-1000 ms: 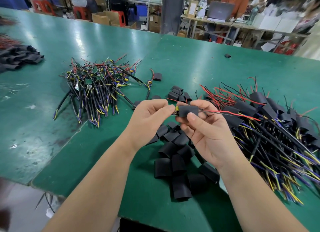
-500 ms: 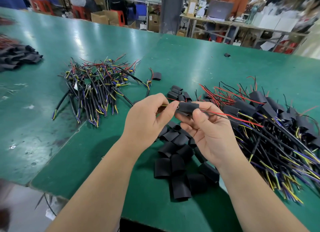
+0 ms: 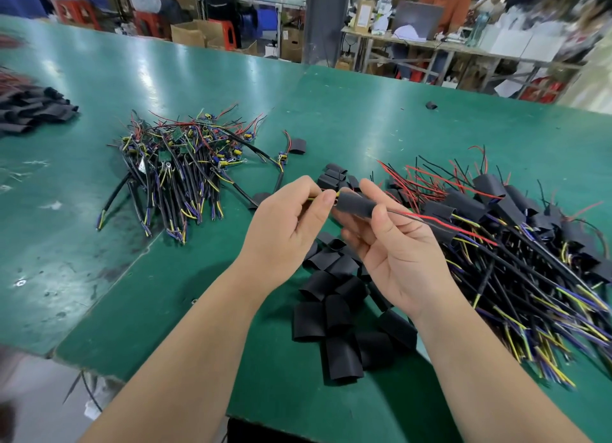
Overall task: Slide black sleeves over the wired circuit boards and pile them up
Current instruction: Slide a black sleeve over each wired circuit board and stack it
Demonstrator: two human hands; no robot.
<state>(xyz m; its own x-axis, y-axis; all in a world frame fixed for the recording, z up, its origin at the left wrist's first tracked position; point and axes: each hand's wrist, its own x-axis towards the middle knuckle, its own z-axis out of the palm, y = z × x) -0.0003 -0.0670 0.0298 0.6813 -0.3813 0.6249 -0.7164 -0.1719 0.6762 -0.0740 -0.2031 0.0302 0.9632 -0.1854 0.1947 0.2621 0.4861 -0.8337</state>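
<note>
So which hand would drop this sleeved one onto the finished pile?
Probably the right hand: it grips the black sleeve, and the sleeved pile lies on its side. The left hand only pinches the yellow wire end.

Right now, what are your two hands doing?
Left hand: pinching the yellow wires.
Right hand: holding the black sleeve.

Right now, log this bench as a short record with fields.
Left hand: pinches yellow wires at the sleeve's left end
Right hand: holds black sleeve; red and black wires leave its right end
Bare boards: pile, left side of green table
Sleeved boards: pile on the right
Empty sleeves: loose, under the hands
</note>
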